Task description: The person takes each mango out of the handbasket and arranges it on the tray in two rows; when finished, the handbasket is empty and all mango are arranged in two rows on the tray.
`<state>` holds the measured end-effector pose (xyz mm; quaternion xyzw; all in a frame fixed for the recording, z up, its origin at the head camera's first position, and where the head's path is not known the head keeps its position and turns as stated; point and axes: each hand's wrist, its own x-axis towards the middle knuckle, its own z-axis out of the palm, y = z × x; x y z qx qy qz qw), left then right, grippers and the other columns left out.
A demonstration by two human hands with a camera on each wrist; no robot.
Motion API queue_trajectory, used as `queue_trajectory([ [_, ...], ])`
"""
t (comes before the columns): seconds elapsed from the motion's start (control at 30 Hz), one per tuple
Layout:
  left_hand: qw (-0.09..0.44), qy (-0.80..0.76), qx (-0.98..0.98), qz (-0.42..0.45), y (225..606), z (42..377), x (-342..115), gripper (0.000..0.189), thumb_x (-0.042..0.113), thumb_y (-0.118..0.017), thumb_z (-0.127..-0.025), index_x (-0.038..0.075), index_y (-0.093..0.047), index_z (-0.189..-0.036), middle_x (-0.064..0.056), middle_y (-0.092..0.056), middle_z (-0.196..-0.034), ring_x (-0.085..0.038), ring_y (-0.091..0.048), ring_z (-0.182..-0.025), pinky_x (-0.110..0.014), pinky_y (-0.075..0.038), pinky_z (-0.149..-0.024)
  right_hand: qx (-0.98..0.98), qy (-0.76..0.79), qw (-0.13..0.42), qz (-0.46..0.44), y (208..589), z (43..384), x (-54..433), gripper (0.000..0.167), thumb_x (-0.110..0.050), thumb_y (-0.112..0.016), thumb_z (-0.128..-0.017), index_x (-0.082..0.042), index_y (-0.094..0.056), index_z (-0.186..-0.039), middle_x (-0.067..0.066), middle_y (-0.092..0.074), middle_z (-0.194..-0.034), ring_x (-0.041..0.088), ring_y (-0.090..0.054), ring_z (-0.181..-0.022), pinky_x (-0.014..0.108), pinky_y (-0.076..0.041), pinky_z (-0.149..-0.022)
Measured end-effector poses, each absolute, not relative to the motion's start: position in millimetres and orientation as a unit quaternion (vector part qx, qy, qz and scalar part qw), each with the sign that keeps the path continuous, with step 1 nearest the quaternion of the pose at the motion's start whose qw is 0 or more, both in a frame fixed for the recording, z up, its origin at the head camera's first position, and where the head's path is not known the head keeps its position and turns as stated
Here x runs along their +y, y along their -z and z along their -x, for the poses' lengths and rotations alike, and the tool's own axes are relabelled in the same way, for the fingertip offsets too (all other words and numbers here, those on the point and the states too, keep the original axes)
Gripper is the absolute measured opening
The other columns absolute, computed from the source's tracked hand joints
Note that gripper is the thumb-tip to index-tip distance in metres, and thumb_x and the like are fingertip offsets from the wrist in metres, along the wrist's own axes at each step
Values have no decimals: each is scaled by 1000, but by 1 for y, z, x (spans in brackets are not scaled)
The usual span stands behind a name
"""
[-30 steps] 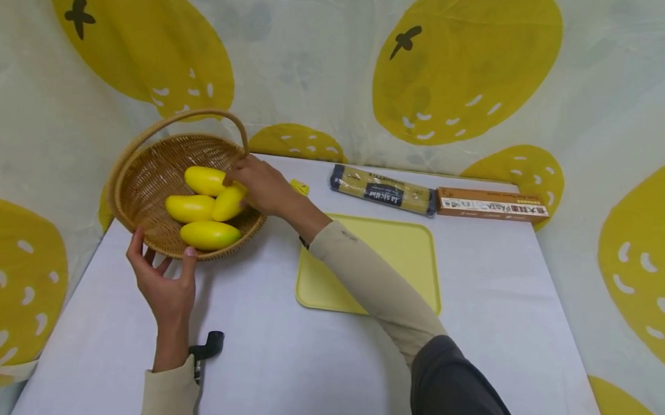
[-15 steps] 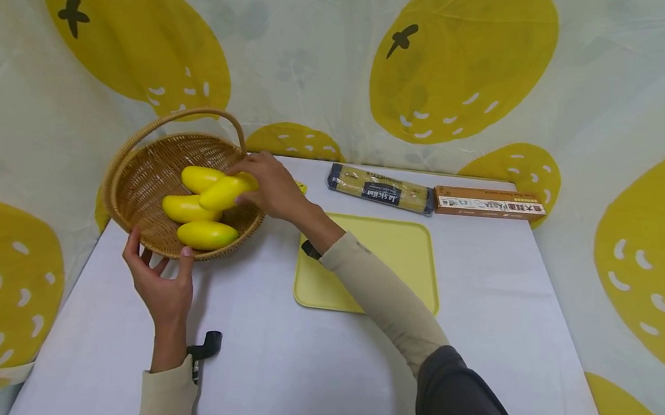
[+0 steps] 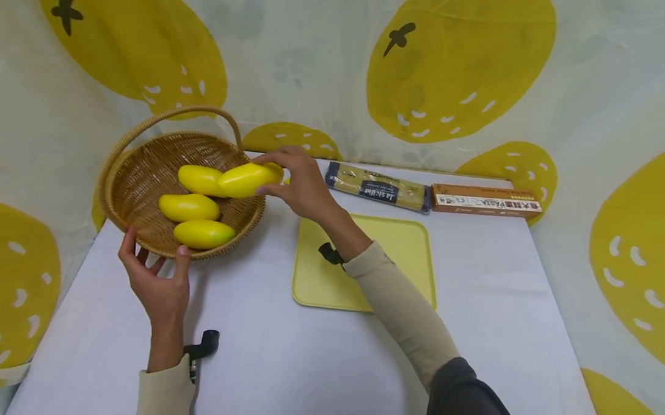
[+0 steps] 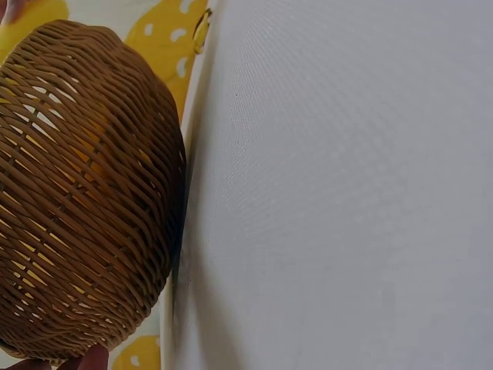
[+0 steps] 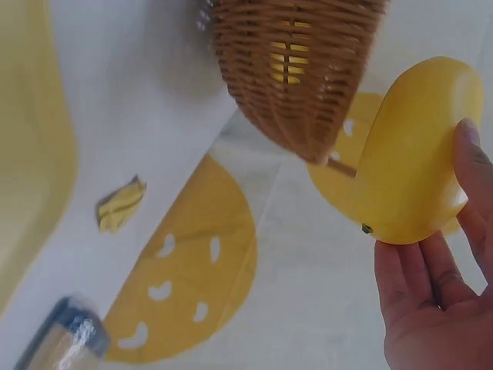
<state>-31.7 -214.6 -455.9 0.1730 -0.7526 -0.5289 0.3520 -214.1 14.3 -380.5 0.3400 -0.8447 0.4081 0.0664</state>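
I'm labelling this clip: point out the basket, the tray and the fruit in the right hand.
Basket (image 3: 139, 190): head view, woven inner wall.
Tray (image 3: 324, 281): head view, bare flat surface.
Held fruit (image 5: 420, 150): right wrist view, middle of its side.

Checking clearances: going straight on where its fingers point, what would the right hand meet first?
Past the held mango, likely the wicker basket, though the depth between them is unclear.

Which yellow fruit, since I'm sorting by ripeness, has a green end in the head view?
The fruit nearest the left hand, in the basket: one end is green; the other three look all yellow.
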Motion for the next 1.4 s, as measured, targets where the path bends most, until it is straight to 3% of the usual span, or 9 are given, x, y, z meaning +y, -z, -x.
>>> queue_trajectory([
  [0.23, 351, 529, -753, -173, 455, 32, -215, 79, 17, -75, -90, 12, -38, -160, -7, -40, -168, -38, -48, -147, -25, -49, -107, -843, -432, 75, -313, 384, 212, 48, 50, -27, -90, -83, -18, -76, -130, 0, -74, -130, 20, -60, -122, 31, -50, -98],
  [0.53, 355, 529, -751, -177, 453, 33, -217, 79, 18, -74, -89, 12, -39, -159, -5, -41, -167, -36, -49, -145, -24, -48, -104, -859, -431, 65, -271, 399, 211, 93, 49, -27, -89, -83, -16, -76, -129, 2, -75, -126, 21, -60, -116, 39, -53, -99],
  [0.93, 357, 535, -745, -178, 452, 34, -216, 79, 18, -74, -88, 12, -39, -159, -6, -41, -167, -36, -49, -145, -24, -49, -105, -888, -393, 3, -237, 436, 202, 126, 47, -23, -91, -84, -17, -77, -128, 5, -74, -128, 27, -61, -116, 50, -55, -100],
  [1.23, 351, 536, -747, -177, 454, 34, -216, 79, 18, -74, -89, 14, -38, -160, -5, -41, -167, -36, -49, -146, -24, -49, -105, -912, -338, -2, -230, 458, 201, 131, 47, -27, -92, -83, -17, -78, -127, 3, -75, -121, 25, -59, -100, 43, -47, -94],
  [1.4, 351, 534, -748, -178, 455, 35, -216, 79, 18, -74, -89, 14, -38, -159, -5, -41, -167, -36, -49, -145, -23, -49, -105, -917, -329, 2, -225, 463, 198, 134, 47, -29, -92, -83, -17, -78, -126, 3, -76, -122, 26, -60, -105, 44, -47, -98],
])
